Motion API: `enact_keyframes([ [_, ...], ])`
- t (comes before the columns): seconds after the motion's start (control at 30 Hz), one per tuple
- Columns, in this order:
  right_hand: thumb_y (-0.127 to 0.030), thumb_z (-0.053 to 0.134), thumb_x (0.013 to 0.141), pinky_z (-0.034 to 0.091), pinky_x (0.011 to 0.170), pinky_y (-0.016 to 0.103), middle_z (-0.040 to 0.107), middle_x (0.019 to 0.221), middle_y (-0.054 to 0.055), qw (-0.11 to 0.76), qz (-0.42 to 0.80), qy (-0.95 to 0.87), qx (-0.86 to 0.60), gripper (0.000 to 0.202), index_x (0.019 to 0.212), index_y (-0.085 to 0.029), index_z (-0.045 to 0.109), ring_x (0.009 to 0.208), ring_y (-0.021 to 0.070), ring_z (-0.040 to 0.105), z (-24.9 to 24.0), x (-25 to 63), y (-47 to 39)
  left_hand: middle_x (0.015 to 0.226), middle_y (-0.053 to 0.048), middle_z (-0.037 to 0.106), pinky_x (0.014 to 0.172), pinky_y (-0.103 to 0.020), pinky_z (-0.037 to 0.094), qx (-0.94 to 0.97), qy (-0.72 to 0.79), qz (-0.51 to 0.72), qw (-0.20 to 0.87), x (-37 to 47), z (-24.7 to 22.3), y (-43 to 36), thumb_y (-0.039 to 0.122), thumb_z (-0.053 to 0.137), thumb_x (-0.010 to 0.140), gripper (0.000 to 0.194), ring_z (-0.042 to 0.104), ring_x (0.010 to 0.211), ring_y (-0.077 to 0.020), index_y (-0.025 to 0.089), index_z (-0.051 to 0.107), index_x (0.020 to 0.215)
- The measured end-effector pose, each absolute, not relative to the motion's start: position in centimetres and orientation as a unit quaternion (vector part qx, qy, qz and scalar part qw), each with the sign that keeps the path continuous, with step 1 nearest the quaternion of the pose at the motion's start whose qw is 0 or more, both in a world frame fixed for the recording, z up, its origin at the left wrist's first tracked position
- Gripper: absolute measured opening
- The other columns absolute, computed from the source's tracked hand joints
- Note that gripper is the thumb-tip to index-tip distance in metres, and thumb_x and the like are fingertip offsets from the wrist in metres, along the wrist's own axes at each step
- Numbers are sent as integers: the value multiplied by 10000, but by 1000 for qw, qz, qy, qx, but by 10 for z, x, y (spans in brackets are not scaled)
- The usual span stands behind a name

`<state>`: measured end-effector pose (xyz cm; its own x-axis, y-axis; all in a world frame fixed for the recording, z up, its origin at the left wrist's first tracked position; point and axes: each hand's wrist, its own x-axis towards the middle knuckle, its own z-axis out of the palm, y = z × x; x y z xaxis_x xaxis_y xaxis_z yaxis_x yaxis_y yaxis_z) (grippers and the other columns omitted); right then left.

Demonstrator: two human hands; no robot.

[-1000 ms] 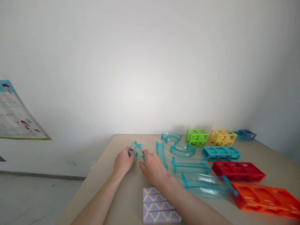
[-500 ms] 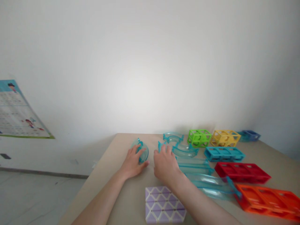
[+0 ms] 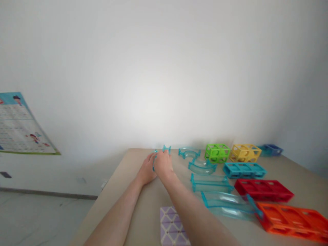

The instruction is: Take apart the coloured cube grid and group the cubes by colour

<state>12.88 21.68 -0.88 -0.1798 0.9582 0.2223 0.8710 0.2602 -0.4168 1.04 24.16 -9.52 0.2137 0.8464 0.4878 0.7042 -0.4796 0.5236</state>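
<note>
My left hand [image 3: 147, 171] is near the far left end of the table, its fingers curled round a clear teal round piece [image 3: 154, 164] that is mostly hidden behind both hands. Pressed close against it on the right is my right hand [image 3: 164, 164]. A small clear teal track piece [image 3: 167, 149] with pointed ends sticks up beyond its closed fingers. Where the two teal pieces meet, if they touch, is covered by my hands.
Clear teal curved tracks [image 3: 202, 168] and straight tracks [image 3: 212, 184] lie to the right. Beyond them stand green [image 3: 217, 153], yellow [image 3: 245, 153], teal [image 3: 244, 170], red [image 3: 263, 189] and orange [image 3: 294, 218] frames. A purple patterned box [image 3: 171, 227] sits under my right forearm.
My right hand has moved left and away from me, from beside the curved tracks to my left hand, bringing the small teal track piece along. My left hand has stayed at the round piece.
</note>
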Motion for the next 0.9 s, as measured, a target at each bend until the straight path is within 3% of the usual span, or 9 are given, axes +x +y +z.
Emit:
enact_keyframes([
  [0.13, -163, 421, 912, 426, 946, 306, 594, 1216, 164, 305, 138, -733, -592, 380, 1265, -99, 547, 1097, 224, 575, -35, 123, 231, 1403, -182, 455, 1102, -460, 337, 763, 516, 381, 78, 7, -99, 243, 177, 597, 761, 724, 419, 1313, -279, 165, 325, 1432],
  [0.23, -210, 447, 911, 416, 966, 270, 597, 1203, 147, 344, 170, -712, -589, 404, 1294, -101, 514, 1095, 191, 583, -52, 127, 242, 1402, -171, 456, 1095, -467, 343, 761, 523, 376, 73, 5, -101, 243, 182, 685, 673, 829, 430, 1300, -305, 180, 343, 1428],
  [0.37, -222, 440, 925, 435, 957, 282, 624, 1146, 121, 375, 205, -685, -591, 375, 1277, -117, 517, 1071, 175, 593, -62, 131, 252, 1367, -167, 486, 1087, -484, 343, 751, 542, 371, 68, 5, -99, 243, 207, 639, 747, 574, 445, 1284, -319, 178, 520, 1307],
  [0.47, -257, 490, 947, 486, 901, 356, 640, 1103, 90, 384, 227, -670, -594, 327, 1248, -136, 527, 1006, 190, 620, -65, 129, 256, 1335, -168, 506, 1064, -490, 368, 740, 556, 372, 63, 6, -96, 242, 214, 573, 813, 413, 472, 1254, -314, 176, 581, 1224],
  [0.6, -323, 531, 954, 525, 836, 404, 630, 1113, 76, 378, 239, -653, -611, 313, 1215, -150, 546, 951, 198, 634, -69, 126, 261, 1323, -145, 514, 1065, -472, 377, 736, 564, 370, 59, 7, -95, 243, 224, 577, 823, 380, 484, 1245, -300, 202, 585, 1202],
  [0.9, -338, 519, 956, 493, 886, 421, 610, 1171, 84, 321, 195, -637, -673, 300, 1196, -164, 564, 1008, 209, 610, -65, 129, 258, 1303, -155, 530, 1078, -459, 368, 723, 583, 367, 50, 7, -99, 248, 316, 487, 902, 247, 472, 1268, -290, 166, 622, 1045],
])
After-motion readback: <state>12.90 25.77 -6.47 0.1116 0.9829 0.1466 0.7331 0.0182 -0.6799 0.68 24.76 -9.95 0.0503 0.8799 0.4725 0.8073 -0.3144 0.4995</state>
